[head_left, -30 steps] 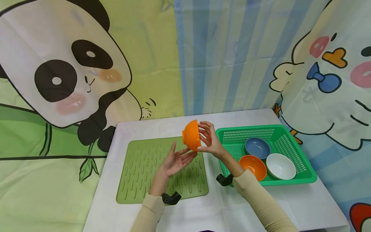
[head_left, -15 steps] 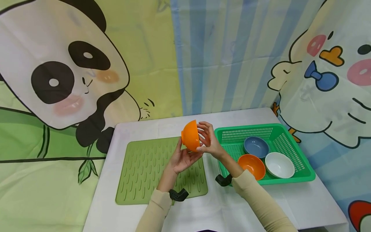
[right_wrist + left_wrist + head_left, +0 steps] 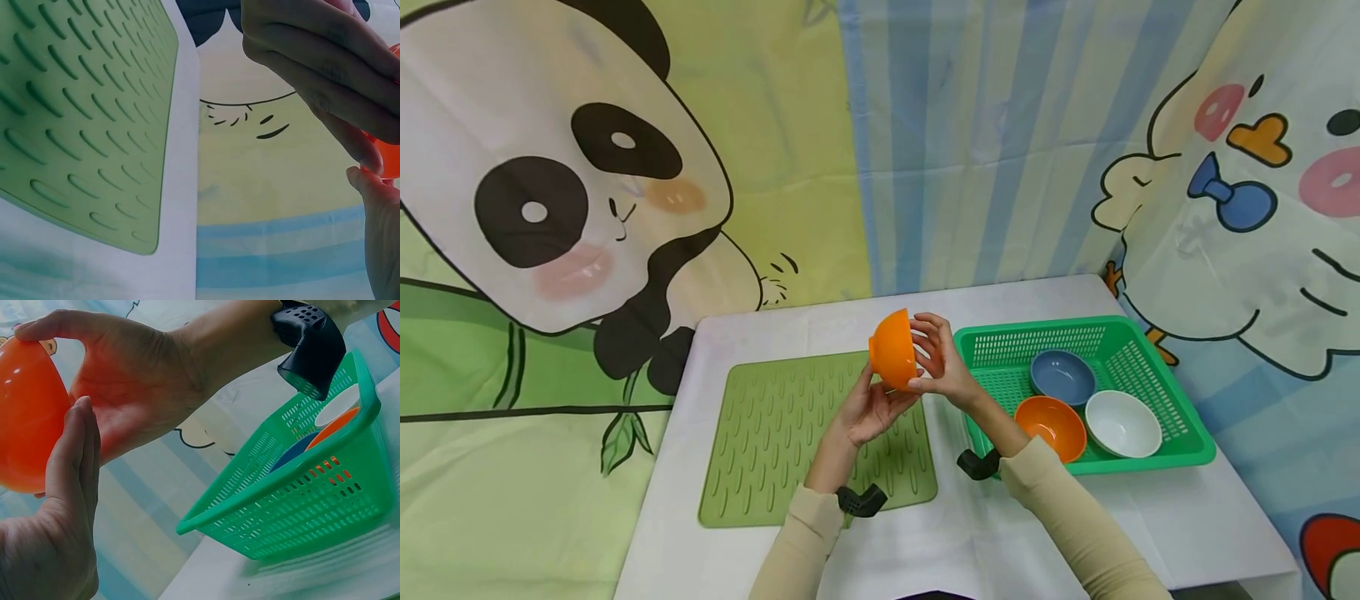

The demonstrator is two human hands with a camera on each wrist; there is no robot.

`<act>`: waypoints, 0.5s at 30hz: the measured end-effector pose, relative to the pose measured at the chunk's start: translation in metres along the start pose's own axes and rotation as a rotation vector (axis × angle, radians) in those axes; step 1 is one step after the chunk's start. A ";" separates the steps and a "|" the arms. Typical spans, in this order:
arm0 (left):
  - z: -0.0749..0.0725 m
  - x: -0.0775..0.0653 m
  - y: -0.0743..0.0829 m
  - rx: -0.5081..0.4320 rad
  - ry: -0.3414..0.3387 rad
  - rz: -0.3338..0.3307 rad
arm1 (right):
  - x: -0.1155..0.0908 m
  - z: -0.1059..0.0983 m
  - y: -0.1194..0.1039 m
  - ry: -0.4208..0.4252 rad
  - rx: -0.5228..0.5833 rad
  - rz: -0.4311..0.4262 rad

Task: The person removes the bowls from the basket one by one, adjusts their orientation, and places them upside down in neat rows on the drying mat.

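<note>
An orange bowl (image 3: 891, 350) is held up over the right part of the green mat (image 3: 790, 442), tipped on its side with its opening facing right. My right hand (image 3: 947, 367) grips its rim, thumb at the lower edge and spread fingers near the upper edge. From below, my left hand (image 3: 868, 417) holds the bowl's other side, thumb beside the foot and fingers under the wall. In the left wrist view the bowl (image 3: 28, 419) is cut off by the frame edge. Only a sliver of the bowl (image 3: 390, 159) shows behind fingers in the right wrist view.
To the right stands a green perforated basket (image 3: 1206, 454). Inside are a blue bowl (image 3: 1063, 377), a second orange bowl (image 3: 1051, 425) and a white bowl (image 3: 1123, 423). Printed curtains (image 3: 940, 150) hang behind the white table (image 3: 895, 558).
My left hand has moved up and right from an open, palm-up pose, bringing its thumb and fingers around the bowl. The right hand and bowl have barely moved.
</note>
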State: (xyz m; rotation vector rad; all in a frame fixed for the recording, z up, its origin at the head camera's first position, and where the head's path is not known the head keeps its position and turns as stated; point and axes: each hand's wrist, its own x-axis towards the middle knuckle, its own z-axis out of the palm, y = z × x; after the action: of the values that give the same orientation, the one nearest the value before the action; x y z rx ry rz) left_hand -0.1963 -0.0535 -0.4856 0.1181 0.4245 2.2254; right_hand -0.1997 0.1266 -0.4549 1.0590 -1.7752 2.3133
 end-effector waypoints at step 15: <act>0.006 -0.009 0.034 0.247 0.163 -0.054 | -0.002 -0.005 0.003 -0.011 -0.048 0.010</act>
State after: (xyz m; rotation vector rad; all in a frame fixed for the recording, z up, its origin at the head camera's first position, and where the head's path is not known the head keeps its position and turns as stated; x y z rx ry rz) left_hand -0.2141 -0.0783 -0.4677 0.0545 0.7833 2.1291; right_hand -0.2017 0.1305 -0.4589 1.0606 -1.8346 2.2627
